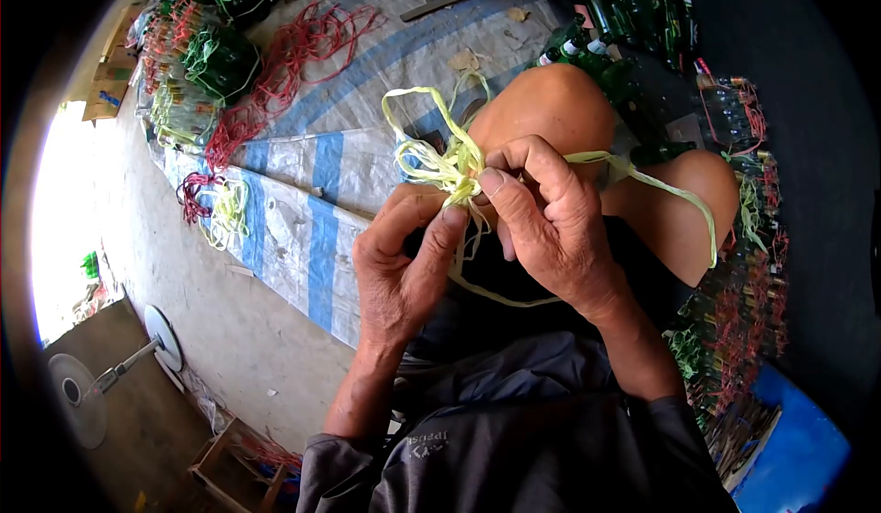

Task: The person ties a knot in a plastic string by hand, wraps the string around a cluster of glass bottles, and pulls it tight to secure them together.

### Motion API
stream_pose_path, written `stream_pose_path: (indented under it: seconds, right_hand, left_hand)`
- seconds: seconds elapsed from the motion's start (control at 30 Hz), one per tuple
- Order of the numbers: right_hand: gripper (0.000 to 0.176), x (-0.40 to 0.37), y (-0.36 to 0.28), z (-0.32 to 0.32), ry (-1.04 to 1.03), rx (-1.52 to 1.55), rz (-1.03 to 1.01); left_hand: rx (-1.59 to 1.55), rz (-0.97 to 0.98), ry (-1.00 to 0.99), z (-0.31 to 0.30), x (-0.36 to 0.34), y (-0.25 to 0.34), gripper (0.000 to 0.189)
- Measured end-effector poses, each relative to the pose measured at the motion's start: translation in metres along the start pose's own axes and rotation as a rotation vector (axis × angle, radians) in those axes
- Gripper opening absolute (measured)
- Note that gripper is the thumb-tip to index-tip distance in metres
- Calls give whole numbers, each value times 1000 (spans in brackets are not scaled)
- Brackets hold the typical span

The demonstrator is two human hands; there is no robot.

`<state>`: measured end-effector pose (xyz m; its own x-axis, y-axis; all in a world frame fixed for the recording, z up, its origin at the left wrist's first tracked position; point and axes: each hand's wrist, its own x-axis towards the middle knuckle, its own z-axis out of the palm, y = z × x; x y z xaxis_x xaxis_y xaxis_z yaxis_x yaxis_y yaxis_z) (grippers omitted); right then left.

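Note:
A tangled bunch of pale yellow-green plastic twine (447, 166) is held up in front of my knees. My left hand (408, 247) pinches its lower part between thumb and forefinger. From the other side, my right hand (548, 206) grips the same twine close to the knotted middle, its thumb pressed against the forefinger. Loops stick out above my left hand. One loose strand (674, 189) runs from behind my right hand across my knee and hangs down. Another strand sags below, over my dark clothes. My fingers cover part of the knot.
A blue-and-white striped tarp (324, 173) covers the floor ahead. Red twine (294, 63) and a yellow twine heap (225, 212) lie on it at left. Green bottles (633, 4) stand front right; tied bottle bundles (220, 59) sit front left. A blue container (794, 449) is lower right.

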<state>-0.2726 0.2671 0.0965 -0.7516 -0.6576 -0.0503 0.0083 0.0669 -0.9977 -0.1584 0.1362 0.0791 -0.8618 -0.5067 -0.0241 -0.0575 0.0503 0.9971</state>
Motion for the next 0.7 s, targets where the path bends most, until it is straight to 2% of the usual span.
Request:
stream_pose_path:
  seconds: [0.3,0.4,0.5,0.57,0.63,0.67,0.7]
  right_hand:
    - [11,0,11,2,42,2,-41]
    - [10,-1,8,0,34,-23,-27]
    - [9,0,15,1,45,-98,-162]
    - [6,0,16,2,55,-151,-236]
    - [5,-1,13,2,56,-193,-240]
    - [5,-2,13,2,50,-191,-247]
    - [5,-2,13,2,44,-190,-254]
  left_hand:
    - [3,-29,21,2,-1,-8,9]
    - [150,118,33,1,4,-6,10]
    - [283,248,155,0,6,-3,12]
    - [310,230,240,-3,6,1,13]
    - [402,335,286,-7,10,2,12]
    - [443,384,276,-8,13,4,14]
    - [409,337,228,-9,14,7,15]
